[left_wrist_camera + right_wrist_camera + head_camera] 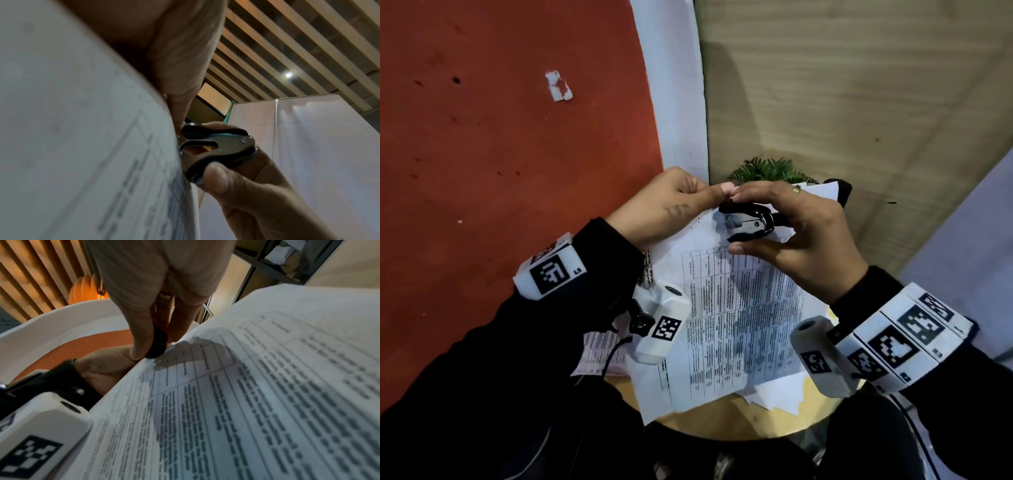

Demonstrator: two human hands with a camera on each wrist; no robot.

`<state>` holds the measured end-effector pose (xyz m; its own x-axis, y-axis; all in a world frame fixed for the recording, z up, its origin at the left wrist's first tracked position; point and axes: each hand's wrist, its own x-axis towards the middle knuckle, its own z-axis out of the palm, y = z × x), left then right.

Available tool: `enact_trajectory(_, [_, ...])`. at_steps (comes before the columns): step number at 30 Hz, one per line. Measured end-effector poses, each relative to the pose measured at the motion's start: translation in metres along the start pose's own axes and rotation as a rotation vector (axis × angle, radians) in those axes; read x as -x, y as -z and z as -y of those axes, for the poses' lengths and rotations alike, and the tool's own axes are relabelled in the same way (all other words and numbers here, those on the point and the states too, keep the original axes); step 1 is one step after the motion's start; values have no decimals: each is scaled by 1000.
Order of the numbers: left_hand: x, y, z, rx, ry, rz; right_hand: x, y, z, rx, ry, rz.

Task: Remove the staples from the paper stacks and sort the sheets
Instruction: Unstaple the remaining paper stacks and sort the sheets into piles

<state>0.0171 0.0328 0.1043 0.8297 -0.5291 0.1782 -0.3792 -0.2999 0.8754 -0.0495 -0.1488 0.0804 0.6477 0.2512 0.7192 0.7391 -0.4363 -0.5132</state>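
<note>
Black sleeves (592, 274), white wrist cameras (657, 325) (square black-and-white tags), gold ring (796, 189)

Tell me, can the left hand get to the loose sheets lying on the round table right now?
Probably not as things stand. The left hand pinches the corner of the paper stack, steadying it while the right hand works the staple remover. The loose sheets lie underneath.
</note>
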Motion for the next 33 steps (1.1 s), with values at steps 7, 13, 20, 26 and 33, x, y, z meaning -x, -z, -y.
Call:
enact_trajectory(7, [1,-2,-4,45,-16,-8,-3,4,2,-7,32,54])
enact_trajectory(13, [3,-2,-2,15,2,10,-5,4,0,129,101,86])
enact_trajectory(20, [3,-2,-1,11,-9,19,-6,5,4,140,78,79])
enact_trajectory(26, [3,-2,1,43,10,33,-6,3,5,124,69,80])
enact_trajectory(33, [5,-4,0,23,27,25,-6,3,5,154,72,55])
